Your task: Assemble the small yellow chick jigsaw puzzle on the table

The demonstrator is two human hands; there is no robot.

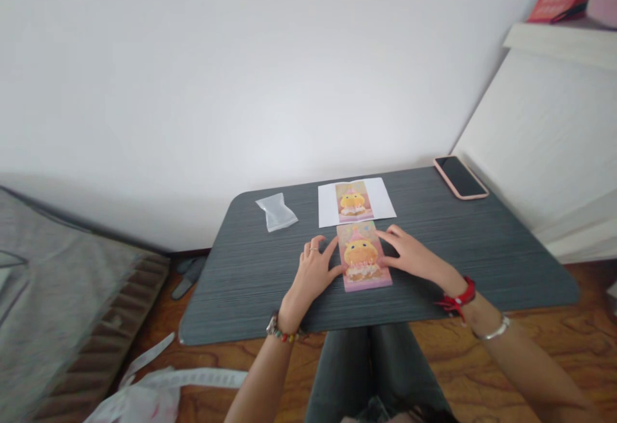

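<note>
Left hand point(315, 270) & right hand point(411, 257) lie flat, fingers spread, touching the L/R edges of the pink card point(362, 256) on the desk point(250, 281), near its front; nothing pinched. White sheet point(355, 202) w/ the same picture lies just behind. Risk: uneven push could slide the card into it.

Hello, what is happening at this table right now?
A person sits at a dark grey table. The left hand and right hand rest open on either side of a pink picture card showing a yellow chick. Beyond it lie a white sheet with the same picture, a clear plastic bag and a phone.
</note>
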